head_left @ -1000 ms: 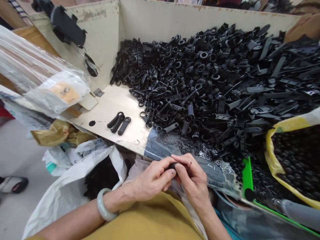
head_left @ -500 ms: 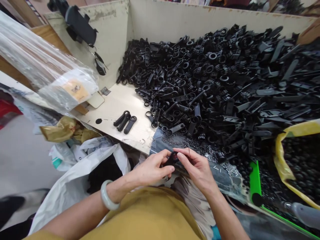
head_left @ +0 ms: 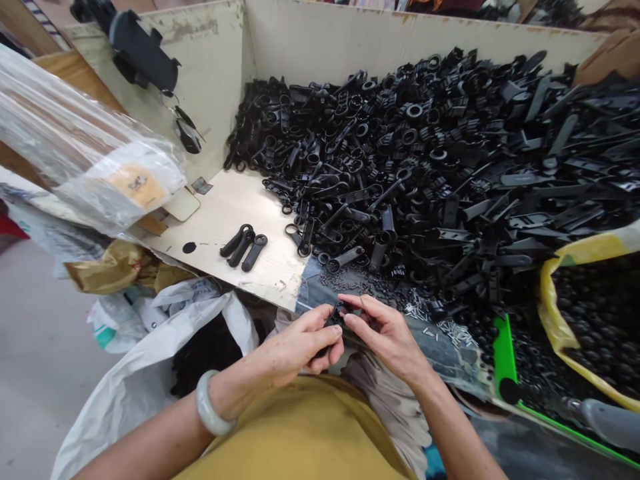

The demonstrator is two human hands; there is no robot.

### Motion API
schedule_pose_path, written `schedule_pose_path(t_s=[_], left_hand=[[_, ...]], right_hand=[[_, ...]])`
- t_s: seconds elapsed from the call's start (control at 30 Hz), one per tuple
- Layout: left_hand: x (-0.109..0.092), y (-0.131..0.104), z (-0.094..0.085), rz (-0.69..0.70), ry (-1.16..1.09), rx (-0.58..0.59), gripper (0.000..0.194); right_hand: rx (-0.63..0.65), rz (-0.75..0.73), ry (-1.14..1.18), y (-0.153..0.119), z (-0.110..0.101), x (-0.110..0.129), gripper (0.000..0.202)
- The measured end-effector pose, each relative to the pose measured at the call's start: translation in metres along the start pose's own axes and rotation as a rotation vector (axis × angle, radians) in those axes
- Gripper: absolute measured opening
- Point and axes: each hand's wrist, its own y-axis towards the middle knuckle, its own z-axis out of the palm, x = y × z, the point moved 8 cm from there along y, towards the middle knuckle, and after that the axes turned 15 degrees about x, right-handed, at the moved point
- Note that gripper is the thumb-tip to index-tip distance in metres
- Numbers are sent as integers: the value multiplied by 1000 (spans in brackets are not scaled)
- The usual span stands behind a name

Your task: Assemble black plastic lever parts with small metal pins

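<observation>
My left hand [head_left: 305,343] is closed around a small black plastic part [head_left: 336,320], held low in front of my body. The fingers of my right hand [head_left: 387,333] are bent together at the part's right end; whether they pinch a smaller piece is hidden. Three finished-looking black arms [head_left: 241,247] with ring ends lie on the pale board [head_left: 270,283] to the left. Beyond the hands spreads a large heap of black plastic parts [head_left: 360,167]. Small silver pins [head_left: 457,333] lie right of my right hand.
A yellow-rimmed bag [head_left: 553,313] of black pieces stands at right, near a green strip [head_left: 505,353] and a grey tool [head_left: 610,423]. At left are a white sack [head_left: 115,393], plastic-wrapped material [head_left: 75,133] and a black phone holder [head_left: 143,50].
My left fingers have curled further around the black part, which has tilted. My right hand has shifted slightly at its end. The whole view has moved a little.
</observation>
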Motion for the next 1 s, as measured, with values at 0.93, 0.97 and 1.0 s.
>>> schedule_pose_path(t_s=[0.93, 0.97, 1.0], left_hand=[[-47, 39, -8, 56, 1647, -554, 10], [-48, 38, -9, 95, 1627, -552, 11], [-49, 36, -10, 139, 1590, -547, 12]], right_hand=[[-287, 59, -491, -44, -30, -10, 19], [-270, 57, -529, -41, -28, -11, 20], [-254, 59, -566, -37, -26, -12, 21]])
